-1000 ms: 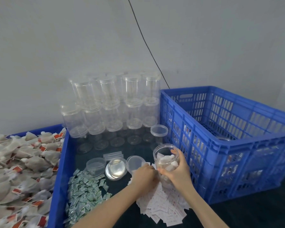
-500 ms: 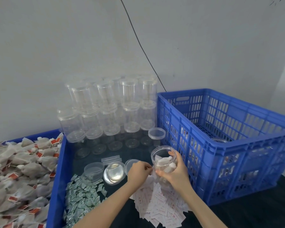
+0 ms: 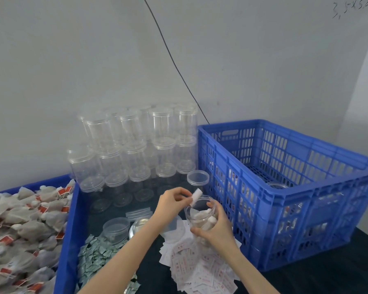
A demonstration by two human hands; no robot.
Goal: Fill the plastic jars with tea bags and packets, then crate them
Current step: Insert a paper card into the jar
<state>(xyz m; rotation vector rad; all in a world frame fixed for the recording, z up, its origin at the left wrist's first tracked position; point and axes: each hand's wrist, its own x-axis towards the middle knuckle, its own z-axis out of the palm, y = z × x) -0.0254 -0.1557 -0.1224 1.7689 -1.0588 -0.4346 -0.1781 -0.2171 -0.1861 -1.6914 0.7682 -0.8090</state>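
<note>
Head view: right hand (image 3: pixel 218 227) curls around a clear, open-topped plastic jar (image 3: pixel 201 216), partly filled with white packets, held above a scatter of white red-printed paper packets (image 3: pixel 202 270) on the dark table. Left hand (image 3: pixel 172 198) pinches a small white packet (image 3: pixel 194 196) between thumb and fingertips just over the jar's mouth. Big blue slatted plastic crate (image 3: pixel 285 200) just right of the jar. Stacked clear lidded jars (image 3: pixel 136 149) behind. Tan tea bags (image 3: pixel 21 225) heaped far left.

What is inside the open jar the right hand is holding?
The open jar holds several white tea bags; their count is unclear, since the right hand covers its lower part.
</note>
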